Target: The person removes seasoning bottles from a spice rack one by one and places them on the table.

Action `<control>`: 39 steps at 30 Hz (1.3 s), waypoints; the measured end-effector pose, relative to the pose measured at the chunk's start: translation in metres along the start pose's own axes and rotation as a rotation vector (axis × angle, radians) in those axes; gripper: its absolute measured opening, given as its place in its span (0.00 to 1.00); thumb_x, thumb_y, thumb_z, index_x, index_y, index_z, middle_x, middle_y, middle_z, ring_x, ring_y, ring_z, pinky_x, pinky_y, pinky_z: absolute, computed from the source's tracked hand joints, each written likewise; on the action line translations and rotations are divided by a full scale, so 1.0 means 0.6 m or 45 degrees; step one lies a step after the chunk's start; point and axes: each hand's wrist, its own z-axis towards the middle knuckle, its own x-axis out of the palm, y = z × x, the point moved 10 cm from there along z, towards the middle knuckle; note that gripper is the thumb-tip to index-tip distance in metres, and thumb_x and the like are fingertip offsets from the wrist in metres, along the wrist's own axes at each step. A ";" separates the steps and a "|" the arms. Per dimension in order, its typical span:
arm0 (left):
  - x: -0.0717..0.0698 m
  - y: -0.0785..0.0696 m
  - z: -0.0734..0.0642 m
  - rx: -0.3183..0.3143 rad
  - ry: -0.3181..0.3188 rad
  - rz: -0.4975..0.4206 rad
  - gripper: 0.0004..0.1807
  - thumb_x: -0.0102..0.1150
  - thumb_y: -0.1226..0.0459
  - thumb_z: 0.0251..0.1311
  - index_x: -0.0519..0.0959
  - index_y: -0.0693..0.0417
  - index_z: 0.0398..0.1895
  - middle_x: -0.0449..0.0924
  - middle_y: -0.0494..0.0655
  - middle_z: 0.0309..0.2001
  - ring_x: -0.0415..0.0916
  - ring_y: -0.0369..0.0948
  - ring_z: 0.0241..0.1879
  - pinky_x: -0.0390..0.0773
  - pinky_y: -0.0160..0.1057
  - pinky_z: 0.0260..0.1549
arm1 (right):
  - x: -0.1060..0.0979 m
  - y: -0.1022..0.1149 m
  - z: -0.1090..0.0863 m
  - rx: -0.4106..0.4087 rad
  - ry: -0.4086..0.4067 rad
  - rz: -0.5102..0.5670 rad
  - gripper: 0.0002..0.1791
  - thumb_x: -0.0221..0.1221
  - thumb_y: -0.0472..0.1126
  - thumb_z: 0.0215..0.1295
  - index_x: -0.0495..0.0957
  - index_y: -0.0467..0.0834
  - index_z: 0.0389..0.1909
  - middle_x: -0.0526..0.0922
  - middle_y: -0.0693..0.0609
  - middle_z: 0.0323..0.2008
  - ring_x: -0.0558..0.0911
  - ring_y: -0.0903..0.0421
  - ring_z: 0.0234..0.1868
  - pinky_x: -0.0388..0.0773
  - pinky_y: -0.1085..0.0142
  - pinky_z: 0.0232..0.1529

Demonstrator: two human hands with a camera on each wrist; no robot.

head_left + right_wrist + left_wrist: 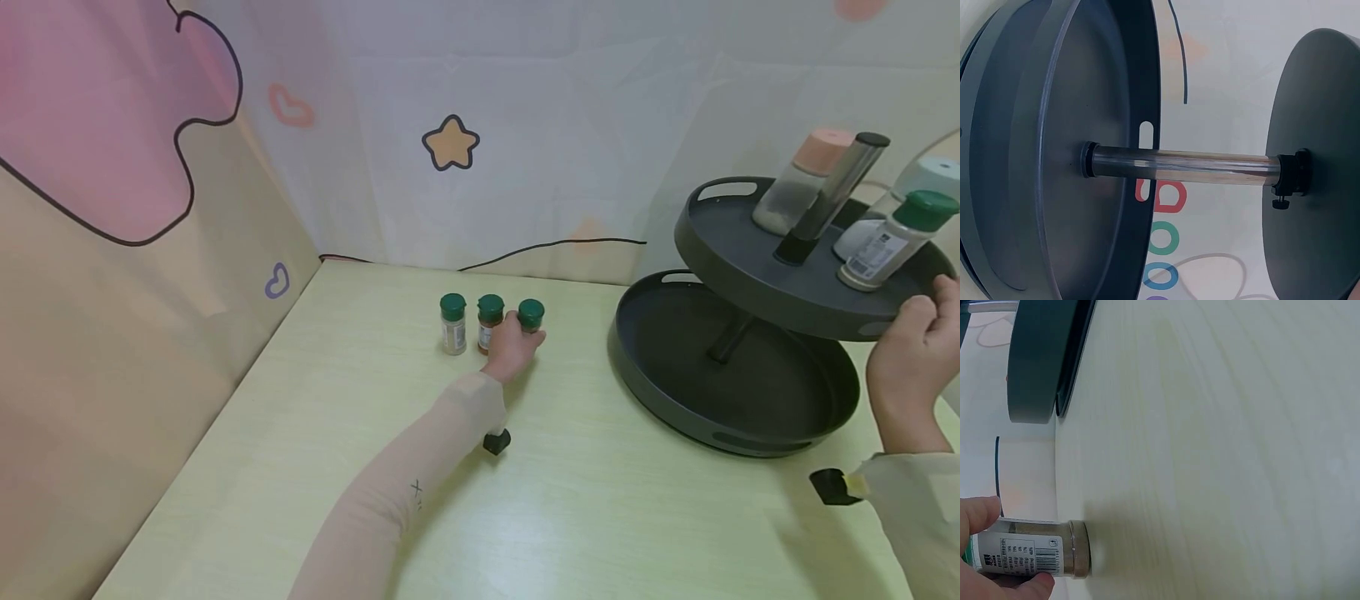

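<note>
My left hand (512, 346) grips a small spice jar (531, 315) by its upper part. The left wrist view shows the jar's green cap edge, printed label with barcode and brownish contents; whether its base touches the table I cannot tell. Two more green-capped spice jars stand just left of it: one with reddish contents (491, 310) and one paler (453, 325). At the far right my right hand (913, 358) holds the rim of the upper tray (720, 250) of a dark two-tier rack. Its fingers are partly hidden by the rim and frame edge.
On the upper tray are a pink-lidded jar (798, 179), a white-lidded jar (930, 177) and a green-capped jar (888, 243) around the metal post (843, 183). The lower tray (652, 367) sits beneath on the pale wooden table (600, 500). A printed cloth (540, 167) hangs behind.
</note>
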 end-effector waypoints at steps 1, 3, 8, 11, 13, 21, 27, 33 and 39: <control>0.000 0.000 0.000 0.000 0.000 0.002 0.20 0.55 0.58 0.56 0.68 0.62 0.47 0.77 0.55 0.44 0.74 0.46 0.47 0.72 0.42 0.48 | 0.000 -0.001 0.000 0.005 0.000 0.000 0.26 0.30 0.43 0.65 0.56 0.48 0.64 0.55 0.56 0.66 0.52 0.69 0.64 0.45 0.81 0.61; -0.001 -0.001 0.001 0.001 0.002 0.007 0.21 0.55 0.58 0.56 0.68 0.62 0.47 0.77 0.55 0.44 0.74 0.46 0.47 0.72 0.42 0.48 | 0.000 -0.002 0.000 0.011 0.001 -0.001 0.26 0.30 0.43 0.65 0.56 0.48 0.64 0.56 0.57 0.65 0.52 0.69 0.64 0.45 0.81 0.61; -0.001 0.000 0.001 -0.018 0.023 0.015 0.21 0.54 0.58 0.56 0.67 0.62 0.48 0.77 0.55 0.46 0.74 0.47 0.48 0.72 0.43 0.48 | 0.001 -0.003 0.001 0.017 0.010 -0.007 0.26 0.30 0.44 0.65 0.55 0.49 0.65 0.55 0.57 0.65 0.52 0.70 0.63 0.46 0.81 0.61; 0.001 0.002 0.001 -0.039 0.042 0.014 0.22 0.54 0.57 0.57 0.66 0.63 0.49 0.76 0.56 0.46 0.74 0.47 0.48 0.72 0.44 0.49 | 0.001 -0.003 0.001 0.018 0.012 -0.005 0.26 0.30 0.44 0.65 0.55 0.49 0.65 0.55 0.56 0.65 0.52 0.70 0.63 0.46 0.81 0.61; 0.002 0.003 0.001 -0.052 0.053 0.015 0.22 0.54 0.57 0.57 0.66 0.63 0.49 0.76 0.56 0.46 0.74 0.47 0.48 0.72 0.44 0.49 | 0.001 -0.002 0.000 0.015 0.014 -0.008 0.26 0.29 0.44 0.65 0.55 0.49 0.65 0.55 0.56 0.65 0.52 0.70 0.63 0.46 0.81 0.61; 0.002 0.004 -0.003 -0.051 0.079 0.016 0.22 0.53 0.57 0.57 0.66 0.63 0.49 0.75 0.56 0.47 0.73 0.46 0.48 0.72 0.43 0.48 | 0.003 0.002 -0.006 0.031 0.042 -0.044 0.26 0.28 0.44 0.66 0.51 0.48 0.66 0.52 0.57 0.66 0.50 0.68 0.65 0.44 0.79 0.63; 0.003 0.006 -0.007 -0.043 0.106 0.006 0.23 0.54 0.56 0.57 0.66 0.62 0.49 0.75 0.56 0.49 0.73 0.46 0.49 0.71 0.43 0.49 | 0.004 0.001 -0.005 0.036 0.038 -0.031 0.26 0.28 0.43 0.66 0.52 0.49 0.66 0.52 0.57 0.66 0.50 0.69 0.64 0.44 0.80 0.63; 0.007 0.014 -0.011 -0.035 0.143 0.010 0.25 0.54 0.56 0.57 0.64 0.62 0.53 0.73 0.56 0.52 0.72 0.45 0.52 0.70 0.43 0.51 | 0.002 -0.004 -0.001 0.021 0.018 -0.016 0.26 0.29 0.43 0.65 0.54 0.49 0.65 0.55 0.57 0.65 0.51 0.69 0.64 0.45 0.80 0.62; 0.005 0.021 -0.015 -0.014 0.154 0.030 0.31 0.53 0.55 0.57 0.60 0.63 0.59 0.69 0.57 0.56 0.68 0.46 0.56 0.68 0.44 0.54 | 0.001 -0.001 -0.002 0.013 0.011 -0.015 0.26 0.29 0.44 0.65 0.55 0.49 0.65 0.56 0.56 0.65 0.52 0.69 0.63 0.46 0.80 0.62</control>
